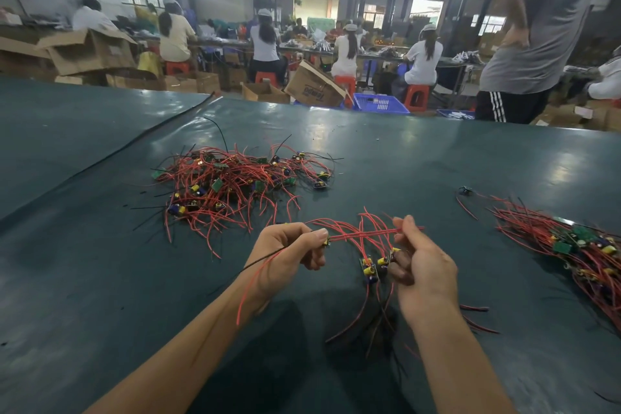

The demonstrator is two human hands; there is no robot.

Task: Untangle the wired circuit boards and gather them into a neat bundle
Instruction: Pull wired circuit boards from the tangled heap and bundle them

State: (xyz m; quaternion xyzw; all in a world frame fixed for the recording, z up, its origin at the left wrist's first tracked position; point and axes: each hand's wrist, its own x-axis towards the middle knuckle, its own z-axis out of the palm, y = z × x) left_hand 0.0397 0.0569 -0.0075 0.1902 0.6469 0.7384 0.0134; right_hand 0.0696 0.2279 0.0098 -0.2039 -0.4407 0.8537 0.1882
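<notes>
Farthest left, toward the far side of the green table mat (100, 279), lay the tangled heap (235, 181) of wired circuit boards, red leads looped over one another, well apart from both hands. Left hand (289, 252): fingers curled, thumb and forefinger pinching a small board (326, 241); a black and a red lead trailed back past the wrist. From that board the red wires (359, 232) ran roughly level, left to right. Under that span dangled the hanging boards (369, 269), yellow parts showing. Right hand (423, 265): thumb and forefinger clamped on the wires' other ends; whether its lower fingers also held the boards, could not tell. Right again lay the sorted bundle (571, 245). Judgement: the strand's long axis pointed toward that bundle, and the right hand was the nearer one to lay it there.
</notes>
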